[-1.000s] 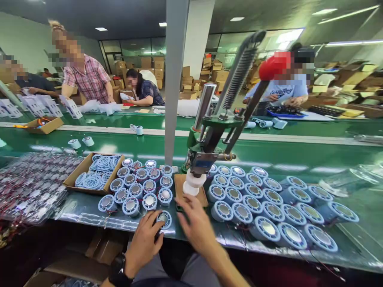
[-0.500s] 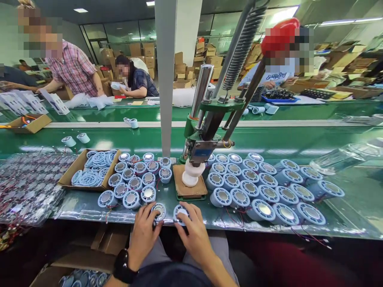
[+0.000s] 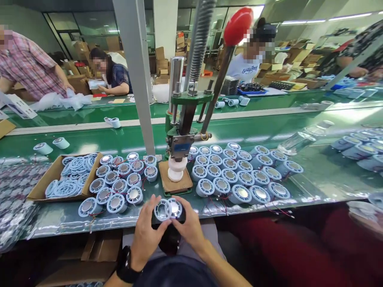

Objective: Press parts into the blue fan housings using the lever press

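Near the table's front edge, my left hand (image 3: 149,228) grips a thin light-blue plastic ring (image 3: 156,211) by its edge, between thumb and fingers. My right hand (image 3: 190,226) is closed round a light-blue cylindrical housing (image 3: 176,209) with a silver round centre. The ring is held upright in front of the housing's left side and overlaps it in view; whether they touch I cannot tell. Just beyond my hands stands a green hand press (image 3: 182,145), its white pressing pad (image 3: 176,175) over a brown board (image 3: 187,184).
Left of the press are several housings (image 3: 116,203) and a cardboard box (image 3: 97,169) of loose rings. More housings with thin wires (image 3: 241,194) stand to the right. Clear plastic-wrapped parts (image 3: 18,211) lie far left. Across the green belt, other people work.
My hands have come together, bringing the ring in front of the housing; earlier they were apart, each on a round blue part. The view has turned to the right.
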Available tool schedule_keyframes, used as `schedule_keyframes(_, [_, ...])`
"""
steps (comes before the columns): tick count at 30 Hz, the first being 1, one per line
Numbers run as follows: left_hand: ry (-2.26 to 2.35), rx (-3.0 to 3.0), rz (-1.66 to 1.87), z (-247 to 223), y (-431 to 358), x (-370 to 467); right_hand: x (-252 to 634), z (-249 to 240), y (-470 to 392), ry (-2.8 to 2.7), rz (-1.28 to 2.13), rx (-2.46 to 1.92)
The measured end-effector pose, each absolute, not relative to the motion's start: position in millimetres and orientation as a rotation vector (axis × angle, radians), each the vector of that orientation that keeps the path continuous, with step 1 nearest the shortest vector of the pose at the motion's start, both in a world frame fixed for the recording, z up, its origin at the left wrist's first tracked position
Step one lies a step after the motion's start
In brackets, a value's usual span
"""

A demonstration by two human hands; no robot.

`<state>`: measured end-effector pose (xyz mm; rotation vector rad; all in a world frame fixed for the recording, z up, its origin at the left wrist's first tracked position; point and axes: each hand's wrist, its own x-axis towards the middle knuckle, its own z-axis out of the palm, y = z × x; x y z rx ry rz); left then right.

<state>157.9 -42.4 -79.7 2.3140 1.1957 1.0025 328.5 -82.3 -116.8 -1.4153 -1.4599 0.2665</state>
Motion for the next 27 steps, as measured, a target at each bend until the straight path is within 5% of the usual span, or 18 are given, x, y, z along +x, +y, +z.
schedule_keyframes(20, [1.326,2.089,0.92,-89.1,-44.4,181.0,320.4,-112.7,-67.3,-1.782,0.359,-1.348])
schedule_keyframes(23, [1.287,2.034,0.898,-98.4,-46.9,181.1,356.8,-53.3,-68.4,-1.994,0.386,-1.294])
schedule_keyframes(27, [1.301,1.871,0.884,-88.5,-34.6,180.0,417.5,103.5,-44.1,-1.814,-0.235,-1.298])
